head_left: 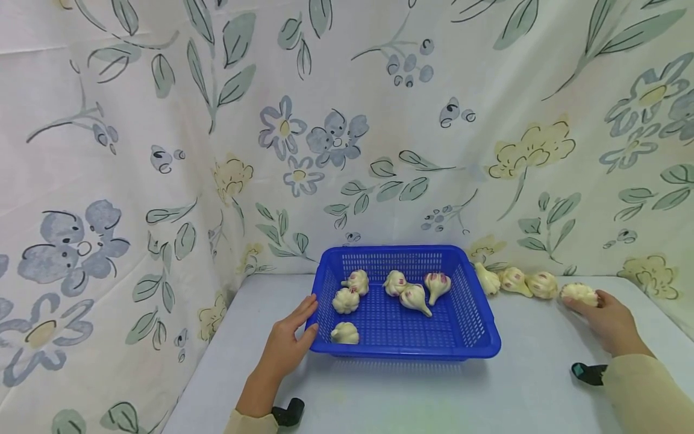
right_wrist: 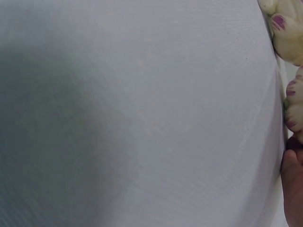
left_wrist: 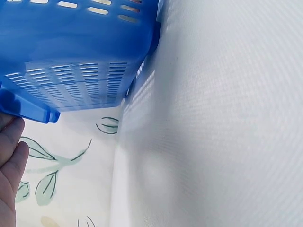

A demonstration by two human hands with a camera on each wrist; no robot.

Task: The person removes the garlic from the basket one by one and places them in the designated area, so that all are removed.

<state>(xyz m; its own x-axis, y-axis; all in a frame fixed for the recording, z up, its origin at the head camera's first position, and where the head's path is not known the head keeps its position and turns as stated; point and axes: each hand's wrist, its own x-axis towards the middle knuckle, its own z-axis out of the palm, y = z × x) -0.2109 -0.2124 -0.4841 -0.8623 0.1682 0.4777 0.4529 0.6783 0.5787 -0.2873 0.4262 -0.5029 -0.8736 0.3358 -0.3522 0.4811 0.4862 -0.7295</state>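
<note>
Currently I have the right grip pinching a garlic bulb right of the basket, three loose bulbs lying between — while the left grip, fingers straight, touches the basket's left rim.

a curtained work corner, room unclear: floral cloth hangs behind white tabletop.

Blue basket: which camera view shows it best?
The head view: it takes in the basket from rim to floor, with garlic bulbs inside; only the left hand covers a little of its edge. The left wrist view shows part of its slotted outside, cut off by the frame. The right wrist view shows none of it.
</note>
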